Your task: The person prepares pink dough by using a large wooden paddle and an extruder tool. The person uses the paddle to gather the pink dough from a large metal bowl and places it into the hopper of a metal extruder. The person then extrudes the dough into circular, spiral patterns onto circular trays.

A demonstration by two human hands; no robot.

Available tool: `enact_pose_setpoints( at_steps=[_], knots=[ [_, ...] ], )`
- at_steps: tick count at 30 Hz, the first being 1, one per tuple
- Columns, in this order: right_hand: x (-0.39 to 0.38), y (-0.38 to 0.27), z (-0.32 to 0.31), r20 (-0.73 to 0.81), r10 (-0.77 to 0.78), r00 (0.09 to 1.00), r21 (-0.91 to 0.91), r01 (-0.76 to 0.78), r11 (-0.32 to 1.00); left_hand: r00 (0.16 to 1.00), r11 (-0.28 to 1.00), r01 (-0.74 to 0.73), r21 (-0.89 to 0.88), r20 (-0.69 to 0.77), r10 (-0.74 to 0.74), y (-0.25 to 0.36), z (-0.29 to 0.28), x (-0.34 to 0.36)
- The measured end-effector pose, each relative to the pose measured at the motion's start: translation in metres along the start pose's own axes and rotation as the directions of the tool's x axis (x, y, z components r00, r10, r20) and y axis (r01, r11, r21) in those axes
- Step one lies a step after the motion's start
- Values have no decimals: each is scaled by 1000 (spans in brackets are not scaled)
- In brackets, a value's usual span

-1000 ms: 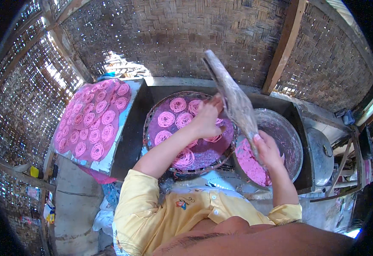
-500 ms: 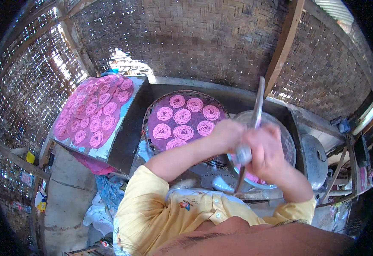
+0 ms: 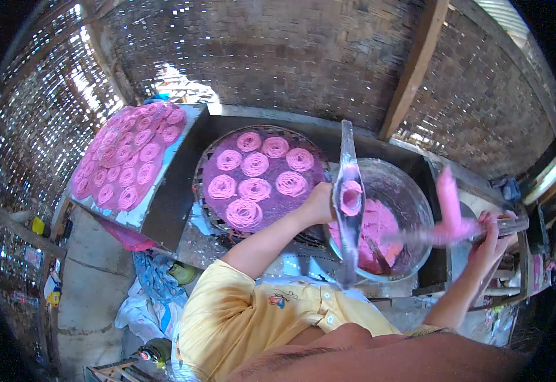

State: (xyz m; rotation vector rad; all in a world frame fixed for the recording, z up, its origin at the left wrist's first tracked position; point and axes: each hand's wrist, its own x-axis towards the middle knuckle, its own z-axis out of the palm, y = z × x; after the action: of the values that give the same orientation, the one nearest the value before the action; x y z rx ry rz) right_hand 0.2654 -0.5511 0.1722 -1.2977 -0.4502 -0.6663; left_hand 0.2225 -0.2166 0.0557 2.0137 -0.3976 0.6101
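Note:
My left hand [image 3: 319, 205] is closed on the lower half of a hand-held dough press [image 3: 348, 232], a long metal bar with a round chamber whose opening is smeared pink. To the right, my right hand [image 3: 491, 245] grips the press plunger [image 3: 454, 216], blurred by motion, its pink-coated piston apart from the chamber. Between and below them stands a round metal basin [image 3: 411, 181] with pink dough [image 3: 380, 219] and a dark flat stick [image 3: 378, 256] in it. Left of my left hand, several pink coiled dough rounds [image 3: 256, 163] lie on a purple cloth [image 3: 271, 216] over a round woven tray.
A raised block [image 3: 192, 121] at the far left bears purple cloths with more coiled rounds [image 3: 127, 197]. A woven bamboo wall [image 3: 278, 57] and a wooden post [image 3: 415, 70] close off the back. Cloths and bags [image 3: 154, 299] lie on the floor at the lower left.
My hands were together on the closed press over the basin. Now they are apart: the plunger is out of the chamber, in my right hand to the right, and the chamber is in my left.

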Motion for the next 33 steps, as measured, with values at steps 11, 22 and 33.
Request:
enact_pose_setpoints(
  at_steps=[11,22,33],
  knots=[
    [-100,107,68,455,385,803,-120,-374,920,955,462,-251,-851,-296,-27,5,-28,19],
    [-131,248,-17,512,857,59,-830,290,477,907,782,-237,-576,-420,-35,44,-76,-16],
    [-12,141,-1,535,798,279,-634,757,160,923,920,-130,-370,-383,-24,56,-115,-70]
  ],
)
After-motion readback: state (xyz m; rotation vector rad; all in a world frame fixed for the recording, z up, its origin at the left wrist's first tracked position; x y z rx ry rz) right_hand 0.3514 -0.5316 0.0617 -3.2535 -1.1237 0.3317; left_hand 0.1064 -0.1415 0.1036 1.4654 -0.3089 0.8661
